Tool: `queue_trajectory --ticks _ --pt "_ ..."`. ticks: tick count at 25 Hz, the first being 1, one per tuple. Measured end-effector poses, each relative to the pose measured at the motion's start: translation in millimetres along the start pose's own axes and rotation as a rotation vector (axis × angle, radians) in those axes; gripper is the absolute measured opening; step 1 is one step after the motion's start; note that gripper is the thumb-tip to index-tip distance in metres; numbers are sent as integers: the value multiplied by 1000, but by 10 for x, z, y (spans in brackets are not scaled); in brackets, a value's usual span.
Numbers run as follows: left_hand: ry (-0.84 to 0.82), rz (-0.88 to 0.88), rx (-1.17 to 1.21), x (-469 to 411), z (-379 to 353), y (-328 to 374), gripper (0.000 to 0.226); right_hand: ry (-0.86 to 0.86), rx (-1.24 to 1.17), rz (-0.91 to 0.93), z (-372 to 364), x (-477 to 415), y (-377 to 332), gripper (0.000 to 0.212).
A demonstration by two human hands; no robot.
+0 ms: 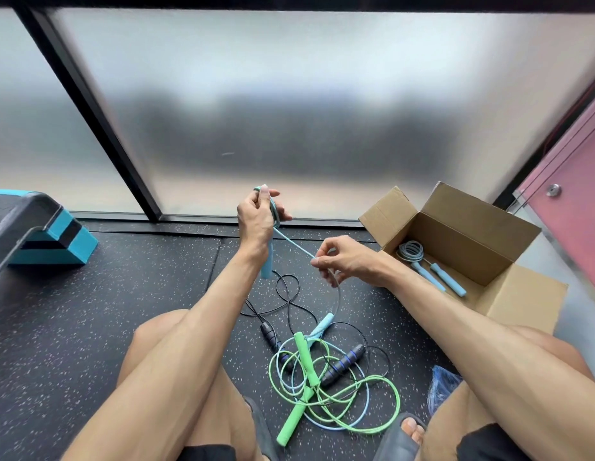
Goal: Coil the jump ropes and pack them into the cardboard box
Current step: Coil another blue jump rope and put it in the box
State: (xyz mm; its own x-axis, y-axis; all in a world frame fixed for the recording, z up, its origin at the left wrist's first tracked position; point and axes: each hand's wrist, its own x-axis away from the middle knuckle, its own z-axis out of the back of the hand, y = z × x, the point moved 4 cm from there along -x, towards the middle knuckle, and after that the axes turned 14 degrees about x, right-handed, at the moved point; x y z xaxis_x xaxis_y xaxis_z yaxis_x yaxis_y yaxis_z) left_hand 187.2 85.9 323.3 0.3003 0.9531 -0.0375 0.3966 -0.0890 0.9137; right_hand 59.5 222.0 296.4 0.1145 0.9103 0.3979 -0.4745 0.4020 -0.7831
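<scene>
My left hand (256,221) is raised and grips a light-blue jump rope with loops wound around its fingers; one blue handle (267,264) hangs below the wrist. From those loops the cord (294,245) runs taut to my right hand (339,261), which pinches it. The cord then drops to its second blue handle (323,324) on the floor. A green rope (336,390) with green handles and a black rope (341,362) with black handles lie tangled between my legs. The open cardboard box (509,294) at right holds one coiled blue-grey rope (412,252).
A black and teal step platform (40,234) stands at the left on the speckled black floor mat. A frosted glass wall runs across the back. A blue plastic bag (440,384) lies by my right knee. A pink door (575,201) stands behind the box.
</scene>
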Motion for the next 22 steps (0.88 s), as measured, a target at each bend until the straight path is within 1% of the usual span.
queue_trajectory --ticks 2,4,10,13,15,17,19,22 --pt "-71 -62 -232 5 -19 -32 36 70 41 71 55 -26 -51 13" --pt "-169 -75 -399 36 -62 -67 36 116 50 115 103 -23 -107 13" --pt "-435 0 -644 165 -204 -159 36 221 135 181 235 81 -235 12" --pt "-560 103 -626 235 -281 -212 38 296 113 216 314 86 -231 14" --pt "-629 184 -612 286 -331 -243 43 347 110 245 362 78 -219 16" --pt "-635 274 -554 304 -360 -248 44 375 96 257 401 74 -215 14" --pt "-611 359 -486 312 -375 -240 40 388 81 263 419 79 -226 13" --pt "-608 444 -415 341 -374 -235 35 400 73 267 418 64 -235 17"
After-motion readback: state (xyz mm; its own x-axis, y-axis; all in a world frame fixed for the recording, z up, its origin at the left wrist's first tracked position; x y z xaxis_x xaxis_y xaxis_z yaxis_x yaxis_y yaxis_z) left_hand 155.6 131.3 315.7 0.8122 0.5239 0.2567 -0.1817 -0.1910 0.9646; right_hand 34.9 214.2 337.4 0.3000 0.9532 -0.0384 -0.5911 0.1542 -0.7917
